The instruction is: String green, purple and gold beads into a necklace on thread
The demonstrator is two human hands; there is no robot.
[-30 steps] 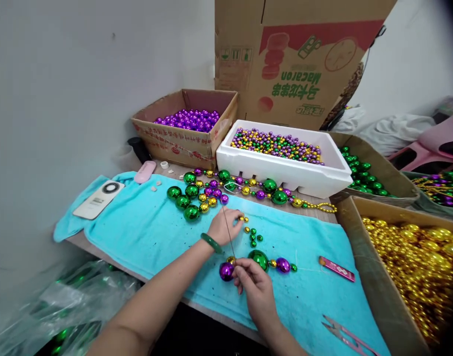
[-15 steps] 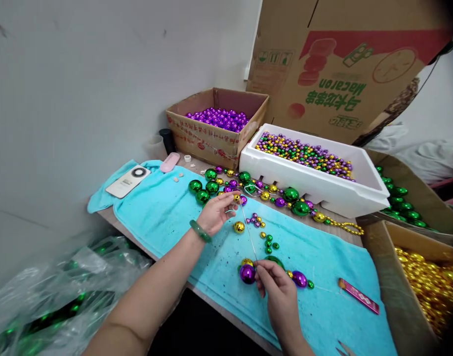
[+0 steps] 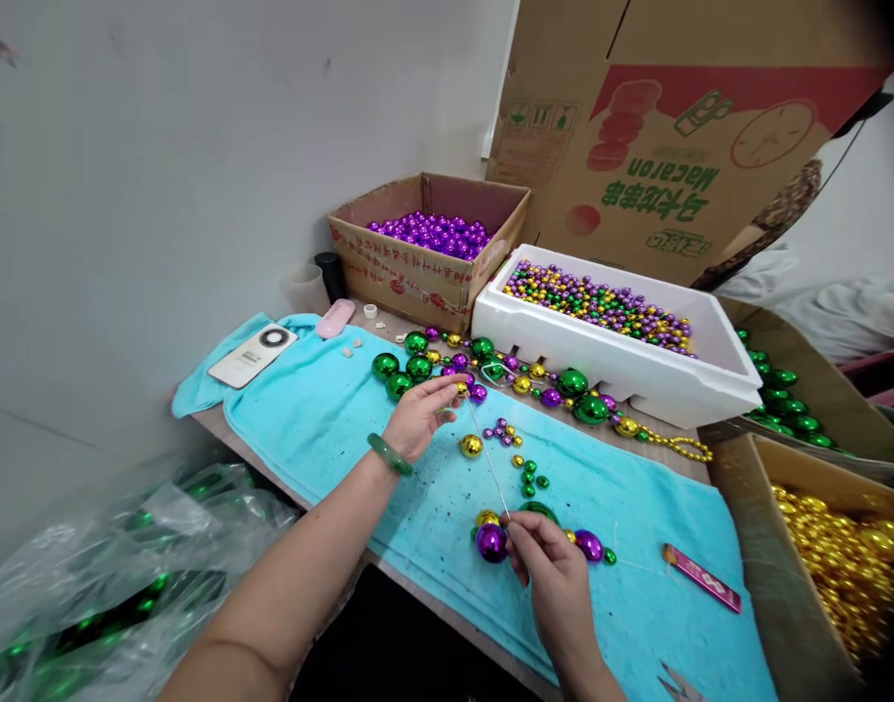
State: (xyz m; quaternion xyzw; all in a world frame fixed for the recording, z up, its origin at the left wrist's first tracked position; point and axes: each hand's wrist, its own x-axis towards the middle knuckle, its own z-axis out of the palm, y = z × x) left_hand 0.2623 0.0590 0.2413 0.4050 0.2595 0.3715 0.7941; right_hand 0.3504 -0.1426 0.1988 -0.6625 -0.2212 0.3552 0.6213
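My left hand (image 3: 419, 419), a green bangle on its wrist, is closed at the fingertips round a gold bead (image 3: 461, 388). The far end of a long thin needle (image 3: 488, 453) meets that bead; whether it passes through cannot be made out. My right hand (image 3: 553, 561) pinches the needle's near end. Beside and partly behind my right hand lie a large purple bead (image 3: 491, 543), a large green bead (image 3: 538, 511) and a purple bead (image 3: 588, 546) with a small green one. A gold bead (image 3: 471, 446) and several small loose beads (image 3: 529, 478) rest between my hands.
Finished-looking bead strands (image 3: 574, 383) lie before a white foam box (image 3: 614, 366) of mixed beads. Cardboard boxes hold purple (image 3: 409, 283) and gold beads (image 3: 819, 556). On the blue towel (image 3: 322, 429) are a phone (image 3: 252, 356), a pink-red packet (image 3: 702, 578) and scissors (image 3: 680, 685).
My left hand has shifted slightly left, with the needle's far end staying at its fingertips. My right hand keeps its pinch. The view has moved a little.
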